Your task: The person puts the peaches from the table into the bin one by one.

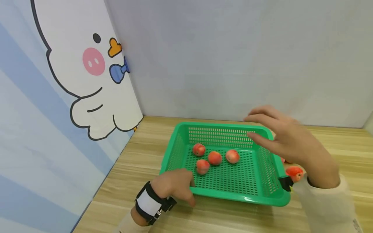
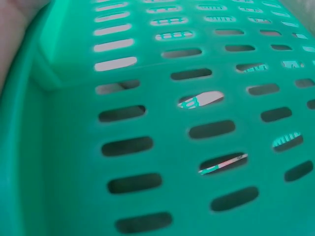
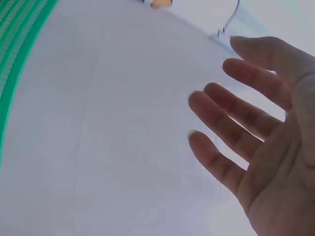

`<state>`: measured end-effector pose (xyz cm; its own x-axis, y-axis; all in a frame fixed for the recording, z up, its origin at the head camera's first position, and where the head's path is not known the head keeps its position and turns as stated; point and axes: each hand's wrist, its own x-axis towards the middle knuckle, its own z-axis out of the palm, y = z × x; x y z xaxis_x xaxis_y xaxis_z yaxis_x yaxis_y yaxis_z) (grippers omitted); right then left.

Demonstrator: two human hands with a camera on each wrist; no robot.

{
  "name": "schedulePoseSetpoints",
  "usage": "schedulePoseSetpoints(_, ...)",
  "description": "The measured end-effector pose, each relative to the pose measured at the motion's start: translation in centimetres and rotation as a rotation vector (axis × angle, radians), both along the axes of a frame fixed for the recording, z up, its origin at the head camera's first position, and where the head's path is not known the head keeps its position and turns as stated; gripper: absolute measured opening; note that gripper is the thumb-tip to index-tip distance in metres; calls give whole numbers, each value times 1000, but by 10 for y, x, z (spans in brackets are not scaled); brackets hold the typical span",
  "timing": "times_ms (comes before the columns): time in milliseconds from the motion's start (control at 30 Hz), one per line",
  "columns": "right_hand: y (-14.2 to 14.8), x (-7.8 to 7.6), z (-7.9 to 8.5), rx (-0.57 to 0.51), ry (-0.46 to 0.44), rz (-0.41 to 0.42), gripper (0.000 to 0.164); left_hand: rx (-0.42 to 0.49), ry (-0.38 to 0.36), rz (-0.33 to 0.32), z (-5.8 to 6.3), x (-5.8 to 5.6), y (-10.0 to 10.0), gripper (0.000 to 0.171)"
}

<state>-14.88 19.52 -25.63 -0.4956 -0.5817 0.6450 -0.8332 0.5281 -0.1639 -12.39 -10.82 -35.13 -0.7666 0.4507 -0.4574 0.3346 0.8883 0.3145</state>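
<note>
A green plastic basket stands on the table with several red-orange peaches, such as one peach, on its slotted floor. At the basket's near left corner, my left hand grips the rim, thumb outside and fingers over the inner side. The left wrist view is filled by the basket's slotted wall. My right hand is raised over the basket's right side and holds nothing. In the right wrist view its fingers are spread and slightly bent, apart from the basket.
Right of the basket, a red peach lies on the wooden table, with another partly hidden behind my right arm and the rim. A pale wall sheet hangs behind, and a cartoon-printed sheet stands at the left.
</note>
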Motion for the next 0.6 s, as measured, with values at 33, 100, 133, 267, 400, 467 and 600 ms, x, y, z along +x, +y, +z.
schedulePoseSetpoints(33, 10, 3, 0, -25, 31, -29, 43, 1, -3, 0, 0, 0, 0, 30)
schedulePoseSetpoints(100, 30, 7, -4, -49, 67, -108, 46, 1, -4, -4, 0, 0, 0, 29)
schedulePoseSetpoints(133, 41, 8, -8, -49, 81, -150, 47, 1, -3, -2, 0, 0, 0, 27)
schedulePoseSetpoints(267, 79, 8, -31, -9, 57, -282, 50, -8, -11, 0, -1, 0, 0, 27)
schedulePoseSetpoints(400, 105, 6, -56, 121, -136, -378, 57, -8, -10, 0, -3, 0, -2, 35)
schedulePoseSetpoints(467, 115, 5, -67, 191, -263, -401, 62, -8, -2, 2, -4, -1, -3, 38)
schedulePoseSetpoints(600, 125, -5, -88, 228, -521, -366, 63, -10, -4, 6, -3, -1, -4, 38)
